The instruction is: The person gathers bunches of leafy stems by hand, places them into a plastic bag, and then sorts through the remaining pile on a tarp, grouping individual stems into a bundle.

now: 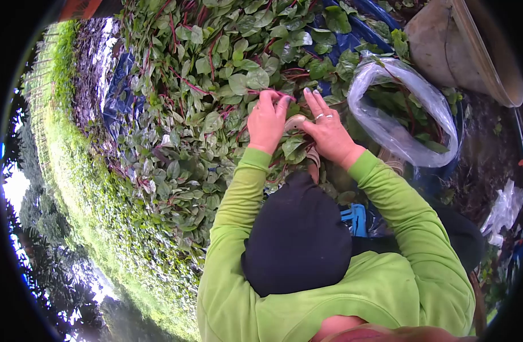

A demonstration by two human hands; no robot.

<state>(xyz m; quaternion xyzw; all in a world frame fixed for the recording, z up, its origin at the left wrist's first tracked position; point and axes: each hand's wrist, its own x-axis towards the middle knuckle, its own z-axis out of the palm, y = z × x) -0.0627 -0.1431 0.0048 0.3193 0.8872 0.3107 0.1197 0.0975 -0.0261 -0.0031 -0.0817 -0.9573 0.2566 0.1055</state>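
Observation:
My left hand (265, 121) is closed, with thumb and forefinger pinching the red stem (276, 93) of a leafy green. My right hand (331, 132), two rings on one finger, is just right of it, its upper fingers stretched out. Its thumb lies against a beige curved piece (294, 122) that looks like a handle; whether a blade is attached is hidden. Red-stemmed Malabar spinach (216, 74) is heaped around and beyond both hands. Below the right hand, part of a foot (313, 161) shows among leaves.
To the right stands an open clear plastic bag (399, 151) with leafy stems inside. A large dull bucket (446, 43) lies tilted at the upper right. Blue sheeting (352, 43) shows under the heap. Something blue plastic (358, 219) sits by my knee (298, 239).

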